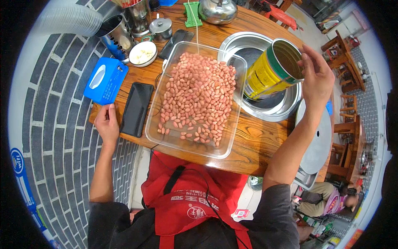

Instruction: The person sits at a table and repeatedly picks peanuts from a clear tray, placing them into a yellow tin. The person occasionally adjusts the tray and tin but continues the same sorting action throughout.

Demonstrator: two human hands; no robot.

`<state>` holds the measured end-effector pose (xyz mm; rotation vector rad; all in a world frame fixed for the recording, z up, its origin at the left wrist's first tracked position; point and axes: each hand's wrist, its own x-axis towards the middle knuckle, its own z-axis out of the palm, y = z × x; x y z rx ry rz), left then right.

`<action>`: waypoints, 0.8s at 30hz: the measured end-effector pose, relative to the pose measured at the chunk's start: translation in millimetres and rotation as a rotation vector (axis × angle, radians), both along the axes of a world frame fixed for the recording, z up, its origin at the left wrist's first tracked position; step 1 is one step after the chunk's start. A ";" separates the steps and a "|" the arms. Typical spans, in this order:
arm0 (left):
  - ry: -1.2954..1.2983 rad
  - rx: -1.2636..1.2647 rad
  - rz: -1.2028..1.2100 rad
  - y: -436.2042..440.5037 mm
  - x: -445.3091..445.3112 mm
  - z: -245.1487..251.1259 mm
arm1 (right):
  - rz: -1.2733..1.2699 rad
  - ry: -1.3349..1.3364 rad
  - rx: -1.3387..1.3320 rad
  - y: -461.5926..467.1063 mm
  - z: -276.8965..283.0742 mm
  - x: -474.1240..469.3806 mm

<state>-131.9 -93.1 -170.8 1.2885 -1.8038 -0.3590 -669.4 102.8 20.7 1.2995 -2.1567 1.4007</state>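
My right hand (317, 74) grips the rim of a large yellow and green tin can (264, 76). The can leans, its open mouth up and toward that hand, inside a round stainless steel basin (287, 110). Before me a clear plastic tub (186, 149) holds a heap of shelled, red-skinned peanuts (199, 96), thinner toward the near side. At the table's left edge my left hand (107, 124) has its fingers curled together, just below a blue tissue pack (106, 80). Nothing shows in it; whether its fingertips touch the pack is unclear.
On the wooden table (252, 133) lie a black smartphone (136, 109) and another dark phone (176, 43). Behind are a bowl of pale pieces (143, 54), metal utensil holders (116, 37) and a steel kettle (218, 11). A round metal lid (314, 140) is right; a person (332, 200) sits beyond.
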 end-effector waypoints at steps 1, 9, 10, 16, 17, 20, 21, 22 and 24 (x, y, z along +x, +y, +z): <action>0.007 -0.005 -0.009 0.1 -0.1 -0.1 | 0.020 -0.002 -0.015 -0.3 -0.7 0.4; 0.019 -0.040 -0.018 0.0 -2.6 0.9 | 0.041 0.080 -0.053 -0.3 -3.5 -7.8; 0.022 -0.032 -0.024 0.4 -2.6 1.4 | 0.037 0.138 -0.034 0.1 -2.7 -8.0; 0.001 -0.022 -0.016 2.8 -2.8 3.9 | 0.004 0.216 -0.016 2.0 12.9 17.3; 0.007 -0.017 -0.013 3.2 -3.0 4.0 | 0.099 0.199 -0.049 0.2 13.3 27.3; 0.005 -0.001 -0.004 4.0 -3.4 5.1 | 0.295 0.112 -0.065 -9.1 6.3 62.5; 0.006 0.015 0.001 4.2 -3.3 5.7 | 0.416 0.021 -0.018 -13.7 -0.4 75.3; -0.005 0.021 0.003 4.5 -3.2 6.3 | 0.523 0.122 0.124 -18.9 -4.2 83.6; -0.014 0.055 0.014 4.8 -3.2 6.9 | 0.687 0.209 0.360 -28.6 -21.4 102.6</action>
